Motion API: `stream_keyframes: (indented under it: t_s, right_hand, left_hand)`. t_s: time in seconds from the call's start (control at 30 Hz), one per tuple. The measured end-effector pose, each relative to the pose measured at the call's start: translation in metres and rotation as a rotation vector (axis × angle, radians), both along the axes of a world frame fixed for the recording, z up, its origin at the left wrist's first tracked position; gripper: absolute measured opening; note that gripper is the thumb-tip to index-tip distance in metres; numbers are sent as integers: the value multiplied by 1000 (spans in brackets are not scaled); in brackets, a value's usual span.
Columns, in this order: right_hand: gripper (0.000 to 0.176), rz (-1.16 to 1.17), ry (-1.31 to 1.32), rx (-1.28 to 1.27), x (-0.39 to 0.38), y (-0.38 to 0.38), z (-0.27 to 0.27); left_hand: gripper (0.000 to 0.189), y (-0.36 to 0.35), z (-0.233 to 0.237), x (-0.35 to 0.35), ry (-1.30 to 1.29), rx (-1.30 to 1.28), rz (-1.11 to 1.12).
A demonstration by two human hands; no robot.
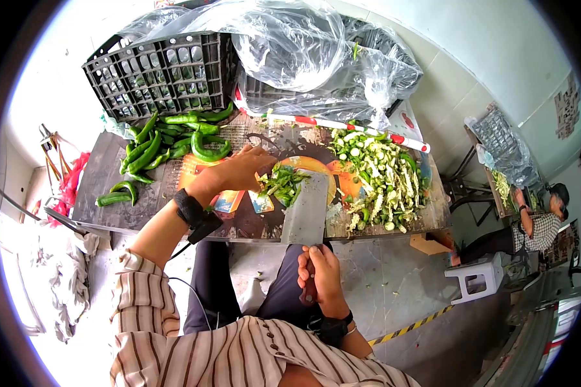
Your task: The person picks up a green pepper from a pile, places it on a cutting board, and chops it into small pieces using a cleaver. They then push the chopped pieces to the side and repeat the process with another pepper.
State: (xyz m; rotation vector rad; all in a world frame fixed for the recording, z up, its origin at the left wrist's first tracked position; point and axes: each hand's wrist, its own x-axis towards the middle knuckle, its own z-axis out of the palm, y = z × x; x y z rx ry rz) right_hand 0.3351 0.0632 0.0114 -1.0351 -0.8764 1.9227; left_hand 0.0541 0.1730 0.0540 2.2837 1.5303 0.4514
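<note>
My right hand (321, 274) is wrapped round the dark red handle of a cleaver (307, 209), its broad blade lying over the table near the front edge. Just left of the blade is a small heap of chopped green pepper (283, 183). My left hand (244, 166) reaches over the table at that heap's left side; its fingers are partly hidden and I cannot make out whether they hold any pieces. Whole green peppers (150, 151) lie at the left. A larger pile of cut peppers (386, 177) spreads over the right side.
Behind the peppers stands a black crate (158, 76), beside clear plastic bags (303, 48). A red and white strip (342, 124) runs along the table's (126, 216) back. At the far right, a person (537, 227) works beside a white stool (476, 281).
</note>
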Motion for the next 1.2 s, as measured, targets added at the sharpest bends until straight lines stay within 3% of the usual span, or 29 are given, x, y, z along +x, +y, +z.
stream_keyframes:
  t_s: [0.4,0.8,1.0,1.2]
  right_hand:
    - [22,65,-14,4,-13,0,-4]
    - [25,84,36,-11,-17,-1,-9]
    - [25,102,97,-20,-14,1,-15]
    - [23,115,139,-8,-13,2,-15]
  left_hand:
    - [44,-5,-22,30,-223,133,24]
    - [43,-45,-8,33,-380,312,145]
    - [34,-111,-2,-11,-536,375,512]
    - [32,-161,-24,-48,-497,478,823]
